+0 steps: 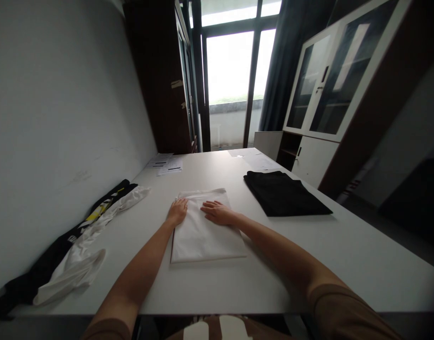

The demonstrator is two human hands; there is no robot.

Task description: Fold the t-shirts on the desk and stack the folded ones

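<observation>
White folded cloth [206,243] lies flat on the white table [302,264], directly in front of the person, and it is a little to the left of the middle of the view. Both hands are already in contact with it, so the important relation is not a distance but the place of each hand on the fabric. The left hand [177,211] rests over the left border, in the farther half, with its fingers pointing away from the body. The right hand [219,212] reaches across the right border, and its fingers lie flat on the upper surface, pointing to the left, near the middle of the width. Between the two hands a narrow strip of fabric is visible. The long axis of the cloth, as I judge it, runs away from the person, but the slanted view makes this not fully sure. The near edge is turned to the body and neither hand covers it; the far edge is just beyond the fingertips, so the hands are nearer to this one. Both hands look relaxed and extended, not clenched; I see no pinch of fabric, although I cannot tell whether the left thumb goes under the border. Black folded cloth [286,194] lies apart, to the right, closer to the right hand than to the left.
</observation>
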